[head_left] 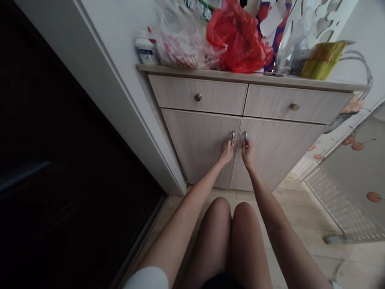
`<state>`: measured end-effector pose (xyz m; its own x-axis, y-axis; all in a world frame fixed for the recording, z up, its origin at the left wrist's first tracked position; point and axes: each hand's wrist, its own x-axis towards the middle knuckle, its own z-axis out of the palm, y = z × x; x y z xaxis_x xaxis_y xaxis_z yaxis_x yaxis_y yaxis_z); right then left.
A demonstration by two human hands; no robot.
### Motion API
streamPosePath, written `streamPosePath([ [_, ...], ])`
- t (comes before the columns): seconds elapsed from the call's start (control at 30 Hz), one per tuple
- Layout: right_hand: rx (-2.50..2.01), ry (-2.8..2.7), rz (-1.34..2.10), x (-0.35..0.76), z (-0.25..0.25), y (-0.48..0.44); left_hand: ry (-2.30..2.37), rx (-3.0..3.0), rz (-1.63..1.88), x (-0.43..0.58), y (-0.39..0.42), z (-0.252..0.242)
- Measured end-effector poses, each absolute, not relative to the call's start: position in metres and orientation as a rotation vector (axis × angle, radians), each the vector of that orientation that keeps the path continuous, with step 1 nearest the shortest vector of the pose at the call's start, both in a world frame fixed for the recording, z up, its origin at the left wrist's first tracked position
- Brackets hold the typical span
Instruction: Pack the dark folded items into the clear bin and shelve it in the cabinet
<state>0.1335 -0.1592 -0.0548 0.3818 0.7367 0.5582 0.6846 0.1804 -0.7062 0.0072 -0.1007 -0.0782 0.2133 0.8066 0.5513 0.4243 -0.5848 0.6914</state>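
In front of me stands a pale wood-grain cabinet (198, 148) with its two doors closed. My left hand (227, 151) is closed around the lower part of the left door's metal handle (233, 135). On the other door, my right hand (248, 154) has its fingers curled at the lower end of the right metal handle (246, 135). Only the upper parts of both handles show above my fingers. Over the doors are two shut drawers, the left one with a round knob (197, 97) and the right one with a similar knob (294, 106).
On the cabinet top sit a white bottle (146, 52), a clear plastic bag (186, 44), a red plastic bag (237, 38) and a yellow box (323, 60). A dark door (60, 160) lies to the left. At right stands a panel with a cherry pattern (355, 172).
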Motion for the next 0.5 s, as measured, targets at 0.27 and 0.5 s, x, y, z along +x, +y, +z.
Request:
streamPosePath([
  [0.27,-1.605,-1.346,0.073,0.136,-0.049,-0.149,1.199,2.028,1.36,0.018,-0.091,-0.076],
  [0.5,-1.591,-1.317,0.118,0.133,-0.046,-0.15,1.159,1.968,1.348,0.02,-0.093,-0.066],
])
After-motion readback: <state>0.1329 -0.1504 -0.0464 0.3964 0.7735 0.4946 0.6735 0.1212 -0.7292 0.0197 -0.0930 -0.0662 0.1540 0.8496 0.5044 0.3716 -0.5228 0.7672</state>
